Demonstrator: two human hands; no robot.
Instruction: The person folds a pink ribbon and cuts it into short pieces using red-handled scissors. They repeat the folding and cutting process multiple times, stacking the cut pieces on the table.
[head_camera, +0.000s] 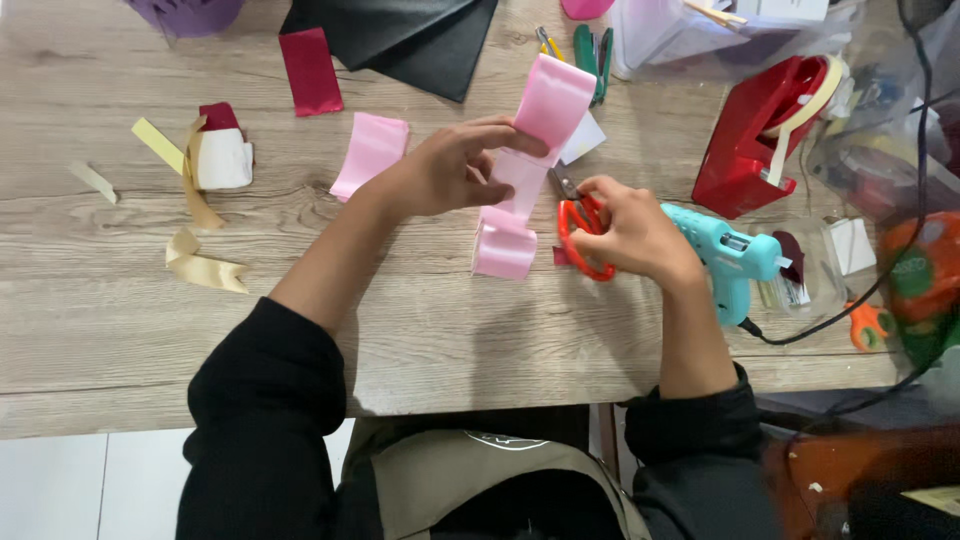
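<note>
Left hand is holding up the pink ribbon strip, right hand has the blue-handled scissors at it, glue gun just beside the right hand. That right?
Not quite: the scissors have red handles, not blue. The head view shows this. The rest holds: the left hand holds up the pink ribbon strip, the right hand has the scissors at it, and the turquoise glue gun lies just beside the right hand.

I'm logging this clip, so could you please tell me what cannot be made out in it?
- Head view: blades of the red-handled scissors, mostly hidden behind the pink satin ribbon strip and right hand.
- Purple object, cut off by the top edge.
- Clutter at the right edge, blurred.
</note>
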